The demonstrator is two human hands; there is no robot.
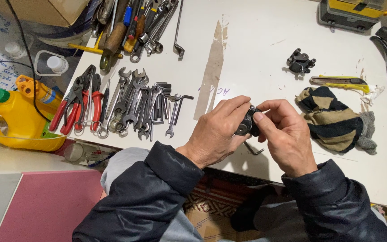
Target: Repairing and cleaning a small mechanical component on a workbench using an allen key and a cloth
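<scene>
Small black metal part (247,123) pinched between left hand (216,132) and right hand (283,134), over the worktop's (256,36) near edge; a hex key (254,150) lies directly beneath.

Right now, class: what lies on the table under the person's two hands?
A bent hex key pokes out beneath the right hand and left hand; its remainder is hidden. They hold a small dark metal part.

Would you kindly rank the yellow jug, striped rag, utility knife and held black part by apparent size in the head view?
1. yellow jug
2. striped rag, close to the jug
3. utility knife
4. black part, partly hidden by left hand and right hand
</scene>
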